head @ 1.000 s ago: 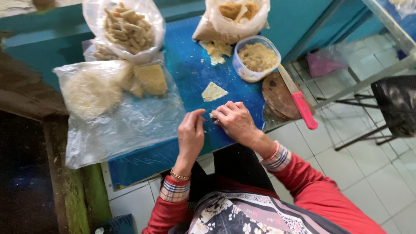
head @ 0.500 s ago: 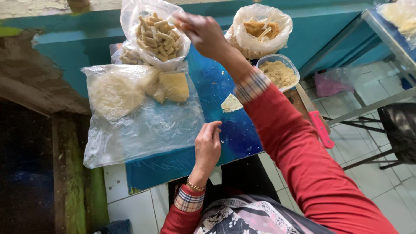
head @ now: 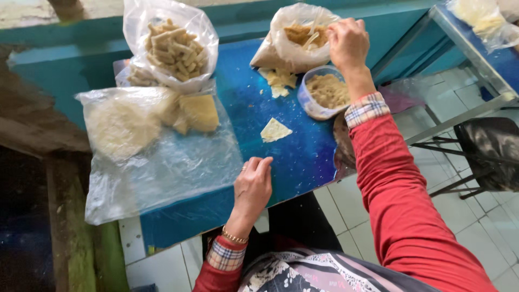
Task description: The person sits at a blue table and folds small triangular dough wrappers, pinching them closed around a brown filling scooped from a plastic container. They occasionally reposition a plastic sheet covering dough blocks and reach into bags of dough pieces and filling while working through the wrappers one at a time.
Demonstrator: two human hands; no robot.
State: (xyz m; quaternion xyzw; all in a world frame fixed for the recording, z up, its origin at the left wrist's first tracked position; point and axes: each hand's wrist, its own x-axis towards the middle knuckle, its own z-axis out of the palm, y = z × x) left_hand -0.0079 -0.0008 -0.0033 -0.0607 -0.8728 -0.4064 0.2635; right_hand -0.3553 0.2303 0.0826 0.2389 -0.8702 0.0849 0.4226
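Blue table (head: 303,157): glossy blue top with crumbs on it, everything sits here.
Bags, counted: three clear plastic ones. One at the back left full of tan rolled sticks (head: 172,46), one flat at the left with pale shredded stuff and yellow wedges (head: 146,140), and one at the back right (head: 294,46) with brownish bits inside.
Tubs: one round clear tub (head: 323,93) of beige filling, just beside the right forearm.
Wrapper pieces: one loose pale triangle (head: 274,130) mid-table, its longest edge running roughly up-left to down-right. There's also a little heap of broken scraps (head: 278,81) touching the back right bag.
Right hand (head: 347,42): up at the mouth of the back right bag, grip pinched at the bag's edge; can't tell whether it's the plastic or something inside.
Left hand (head: 253,186): resting on the table near the front edge, fingers loosely curled, grip holding nothing, just next to the flat bag's corner.
Look of the back right bag: crinkly, see-through, slumped, open on top.
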